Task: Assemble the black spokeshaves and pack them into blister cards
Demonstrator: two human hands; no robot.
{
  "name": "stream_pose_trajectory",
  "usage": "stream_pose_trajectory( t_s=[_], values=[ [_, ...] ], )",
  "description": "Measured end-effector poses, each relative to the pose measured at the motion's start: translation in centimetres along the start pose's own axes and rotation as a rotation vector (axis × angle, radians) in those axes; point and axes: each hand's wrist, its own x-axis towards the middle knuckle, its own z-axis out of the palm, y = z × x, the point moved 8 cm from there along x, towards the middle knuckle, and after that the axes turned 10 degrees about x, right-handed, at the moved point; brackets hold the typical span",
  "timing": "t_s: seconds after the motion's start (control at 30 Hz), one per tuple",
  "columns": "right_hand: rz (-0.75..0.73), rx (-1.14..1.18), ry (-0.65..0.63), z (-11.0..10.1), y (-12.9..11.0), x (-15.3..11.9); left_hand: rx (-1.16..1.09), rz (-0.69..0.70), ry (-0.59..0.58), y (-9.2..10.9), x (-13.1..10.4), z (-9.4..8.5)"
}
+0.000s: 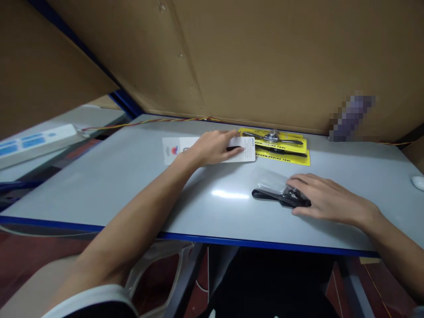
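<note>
My left hand (215, 148) lies over a white printed card package (249, 150), its thumb and fingers closed across the card. A dark part shows between thumb and forefinger; the rest under the hand is hidden. On the right, my right hand (319, 198) grips one end of a black spokeshave (271, 195) in a clear plastic bag (270, 181). The tool lies low at the tabletop, its other handle pointing left. Just right of the white card are overlapping yellow packs (303, 157) marked "WOODWORKING TOOL", with dark spokeshaves on them.
The grey tabletop (132, 185) has a blue front edge. Cardboard panels (265, 57) rise behind it. A white power strip (39, 141) is at the left, with a twisted wire (149, 121) along the back. At the far right edge sits a white object (418, 182).
</note>
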Motion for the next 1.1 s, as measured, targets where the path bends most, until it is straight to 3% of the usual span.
stream_pose_trajectory(
  t_s=[0.17,0.33,0.57,0.67,0.83,0.97,1.1],
  values=[
    [-0.102,-0.155,-0.06,0.1,-1.6,-0.1,0.002,0.086,0.007,1.3,-0.2,-0.5],
    [0.004,-0.406,-0.072,1.5,-1.8,0.9,-0.015,0.104,0.018,1.4,-0.2,-0.5],
    [0.042,-0.411,-0.09,1.6,-1.9,1.2,0.014,0.09,0.032,0.9,-0.1,-0.5],
    [0.048,-0.339,-0.037,0.3,-1.0,1.5,0.046,0.039,0.091,0.2,-0.3,-1.5],
    [0.023,-0.022,0.079,-3.4,2.3,1.6,0.052,-0.065,0.351,-0.4,-1.9,-5.4],
    [0.072,0.245,0.008,-4.3,5.0,1.5,0.022,0.062,0.452,1.8,-3.0,-6.8],
    [0.053,0.38,-0.113,-3.8,5.9,1.6,0.043,0.259,0.342,5.0,-2.8,-5.3]
  ],
)
